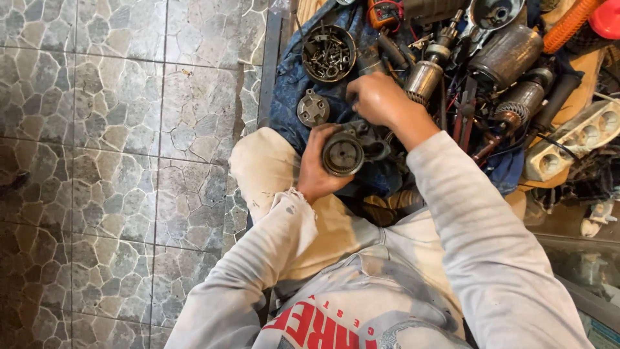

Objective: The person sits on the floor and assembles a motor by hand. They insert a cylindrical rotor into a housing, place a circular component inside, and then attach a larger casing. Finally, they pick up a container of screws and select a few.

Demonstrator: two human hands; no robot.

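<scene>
My left hand (pixel 318 169) grips a dark, greasy metal motor housing (pixel 345 152) with a round toothed opening facing up. My right hand (pixel 378 98) is closed on the far end of the same part, just above it, fingers curled over the top. Both sleeves are light grey. The part is held over my lap, above a blue cloth (pixel 294 84). What my right fingers pinch is hidden.
A round tin of screws and bolts (pixel 329 53) and a grey metal end cap (pixel 313 108) lie on the blue cloth. Motor armatures (pixel 426 77), cylinders, wires and a white power strip (pixel 568 143) crowd the right. Stone-pattern floor tiles (pixel 116 161) fill the left.
</scene>
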